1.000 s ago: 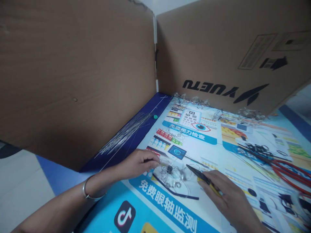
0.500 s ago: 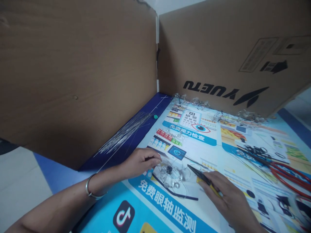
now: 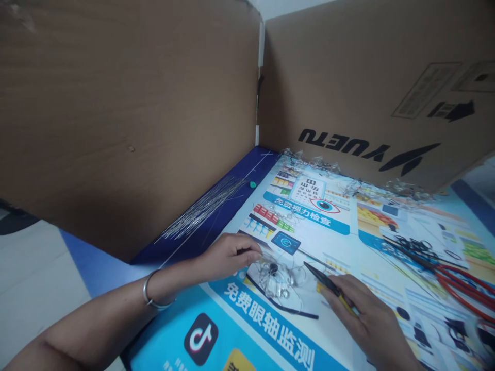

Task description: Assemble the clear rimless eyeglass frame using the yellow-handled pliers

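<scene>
Pliers [image 3: 328, 284] gripped beside a pinched cluster [image 3: 284, 289]

The back of the work area is closed off by 2 cardboard panels, the left panel [image 3: 127, 113] and the right panel [image 3: 348, 87], which are met at a corner. Black lettering is printed upside down on the right panel. The surface in front is covered by a printed sheet [image 3: 162, 335], on which an eye chart and a large eye are pictured.

The left hand [image 3: 228, 252] is laid over the sheet, thumb and fingertips pressed together on the cluster's edge; which fine strand is pinched cannot be told. The right hand [image 3: 361, 306] is wrapped around the yellow handles of the pliers, whose dark tips are pointed toward the cluster and held just apart from it. Whether those tips are parted cannot be made out.

A red-handled tool [image 3: 444, 271] is seen at the far right. Thin silver rods [image 3: 204, 211] are heaped along the base of the left panel. The cluster, made up of clear pieces and thin loops around a dark middle, is set on the sheet between the 2 hands. Clear bits [image 3: 309, 162] are strewn along the foot of the right panel. Black loops [image 3: 415, 247] are piled near the red-handled tool. A silver bangle [image 3: 146, 291] is worn on the left wrist. A green bit [image 3: 252, 184] is found beside the far end of the rods.
</scene>
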Available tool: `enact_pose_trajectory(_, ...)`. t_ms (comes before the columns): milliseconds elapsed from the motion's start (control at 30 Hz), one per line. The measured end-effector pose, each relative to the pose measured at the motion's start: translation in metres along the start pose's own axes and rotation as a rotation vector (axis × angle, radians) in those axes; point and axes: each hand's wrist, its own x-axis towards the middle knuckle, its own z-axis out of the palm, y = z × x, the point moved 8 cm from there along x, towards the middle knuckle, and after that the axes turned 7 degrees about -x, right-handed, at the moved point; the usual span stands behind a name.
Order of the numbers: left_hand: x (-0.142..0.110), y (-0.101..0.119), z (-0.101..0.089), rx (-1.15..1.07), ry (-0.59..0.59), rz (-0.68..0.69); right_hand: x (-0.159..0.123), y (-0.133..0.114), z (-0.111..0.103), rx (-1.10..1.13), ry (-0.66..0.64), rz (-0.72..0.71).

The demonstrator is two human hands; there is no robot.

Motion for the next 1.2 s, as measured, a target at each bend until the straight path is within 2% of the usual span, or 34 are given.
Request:
enact_pose_trajectory(467, -0.001, 0.005, -0.003, 0.005, 0.026, 0.031, -0.001, -0.001, 0.001, 0.021, -0.003, -0.018)
enact_pose_trajectory(633, 0.0, 0.004, -0.002, 0.005, 0.03, 0.055, 0.0, -0.004, -0.005, 0.004, 0.043, -0.031)
enact_pose_trajectory(867, 0.0, 0.006, -0.002, 0.022, 0.038, 0.068, -0.005, -0.009, -0.003, 0.017, 0.1, -0.107)
enact_pose_trajectory(1000, 0.002, 0.007, -0.001, 0.028, 0.037, 0.086, -0.002, -0.017, -0.005, 0.045, 0.109, -0.146)
enact_pose_trajectory(1200, 0.006, 0.013, 0.003, 0.034, 0.044, 0.123, 0.02, -0.039, -0.007, 0.122, 0.106, -0.22)
